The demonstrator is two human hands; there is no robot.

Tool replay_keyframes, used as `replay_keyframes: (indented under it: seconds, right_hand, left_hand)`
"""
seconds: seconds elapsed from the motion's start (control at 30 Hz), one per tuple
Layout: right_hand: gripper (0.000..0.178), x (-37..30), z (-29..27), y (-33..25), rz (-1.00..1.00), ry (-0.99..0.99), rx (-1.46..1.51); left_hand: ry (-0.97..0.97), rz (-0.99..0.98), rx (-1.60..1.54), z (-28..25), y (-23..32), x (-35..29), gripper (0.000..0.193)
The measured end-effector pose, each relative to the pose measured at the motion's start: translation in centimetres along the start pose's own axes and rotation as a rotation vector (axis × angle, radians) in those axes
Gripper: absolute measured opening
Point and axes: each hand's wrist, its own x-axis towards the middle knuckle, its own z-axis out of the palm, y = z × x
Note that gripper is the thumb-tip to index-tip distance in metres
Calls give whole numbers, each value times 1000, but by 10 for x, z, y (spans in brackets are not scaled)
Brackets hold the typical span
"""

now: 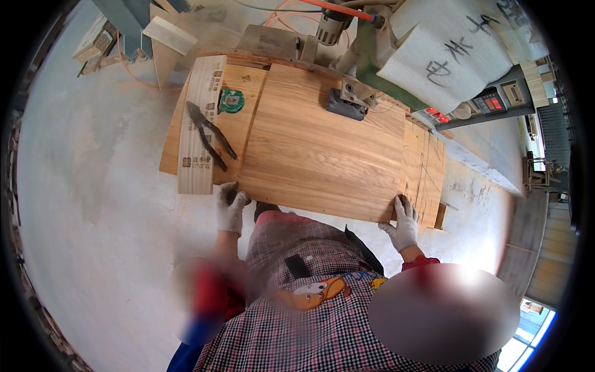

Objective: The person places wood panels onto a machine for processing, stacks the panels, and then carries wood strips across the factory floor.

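A wide wood panel [316, 149] with brown grain lies flat on the worktable under the machine head. My left hand [230, 209], in a white glove with dark fingertips, is closed at the panel's near left corner. At the near right corner my right hand [403, 226], gloved alike, grips the edge, its fingers over the top and thumb at the front side. To the left, dark-handled pliers [209, 135] rest across a pale printed plank [197, 170]. Beside them is a green round disc [231, 101] on the table board.
A dark metal block [346, 105] under the green machine arm [365, 68] reaches over the panel's far edge. White sheeting [452, 56] with black marks covers the machine. A control box [493, 102] with red displays stands right. Scrap wood [170, 34] leans at the far left.
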Motion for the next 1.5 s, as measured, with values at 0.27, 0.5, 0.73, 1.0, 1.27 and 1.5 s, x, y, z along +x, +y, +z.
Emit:
replay_keyframes:
  seconds: [0.27, 0.5, 0.73, 1.0, 1.27, 1.5]
  right_hand:
    - [88, -2, -5, -2, 30, -20, -23]
    - [87, -3, -4, -1, 30, -15, -11]
    - [88, -4, -2, 1, 31, -10, -24]
    - [87, -5, -2, 3, 34, -7, -28]
    - [87, -6, 1, 6, 10, 22, -12]
    - [85, -8, -1, 1, 65, -22, -2]
  left_hand:
    - [-2, -12, -11, 0, 1, 0, 27]
    - [-5, 13, -25, 0, 0, 1, 26]
    - [1, 34, 0, 2, 1, 1, 25]
    - [-1, 35, 24, 2, 2, 0, 27]
    - [19, 9, 21, 9, 16, -3, 27]
    - [-8, -10, 19, 6, 17, -3, 28]
